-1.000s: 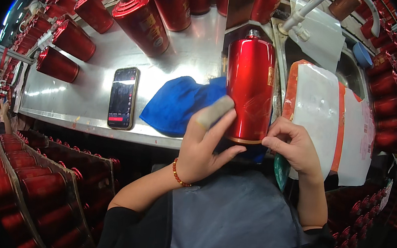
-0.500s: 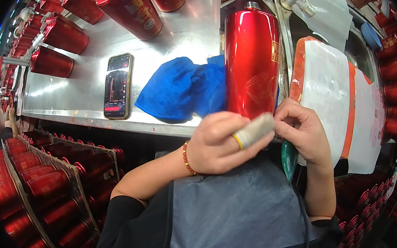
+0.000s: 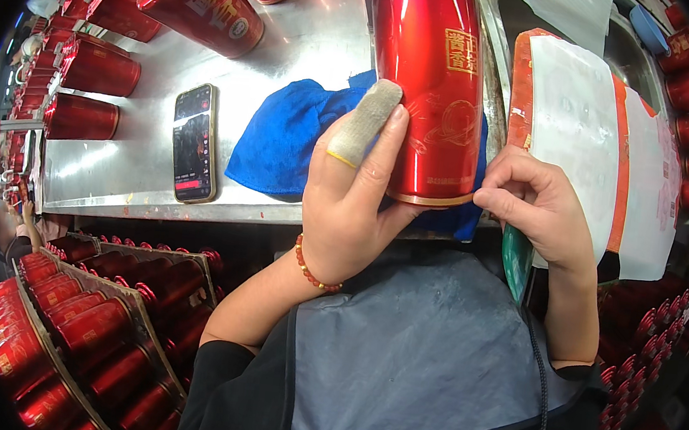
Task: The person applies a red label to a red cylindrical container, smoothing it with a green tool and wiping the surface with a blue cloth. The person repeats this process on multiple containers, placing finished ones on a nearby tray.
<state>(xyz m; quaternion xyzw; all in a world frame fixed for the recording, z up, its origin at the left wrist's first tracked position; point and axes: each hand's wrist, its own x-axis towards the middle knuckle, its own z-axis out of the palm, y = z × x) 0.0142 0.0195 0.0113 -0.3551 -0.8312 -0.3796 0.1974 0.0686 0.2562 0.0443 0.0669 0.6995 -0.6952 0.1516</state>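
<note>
A glossy red bottle (image 3: 430, 81) with gold print lies on its side, its base toward me, over a blue cloth (image 3: 281, 137). My left hand (image 3: 357, 174) is on it, fingers along its left side and thumb by the base rim; one finger wears a grey knitted sleeve. Beside the base's right edge, my right hand (image 3: 535, 197) is closed in a pinch, its fingertips at the rim. Whatever sits in that pinch is too small or hidden to tell. Below that hand hangs a glossy green strip (image 3: 514, 262), of a kind I cannot make out.
On the metal table (image 3: 136, 164) lies a phone (image 3: 196, 145), with several red bottles (image 3: 101, 65) beyond it. A white and orange sack (image 3: 574, 147) is at the right, by a sink (image 3: 635, 82). Racked red bottles (image 3: 94, 323) stand below left. My grey apron (image 3: 421, 366) fronts the table.
The bottle has turned, bringing its gold print into view. My left hand has gone from near its base up along its left side. The right hand keeps its pinch beside the base.
</note>
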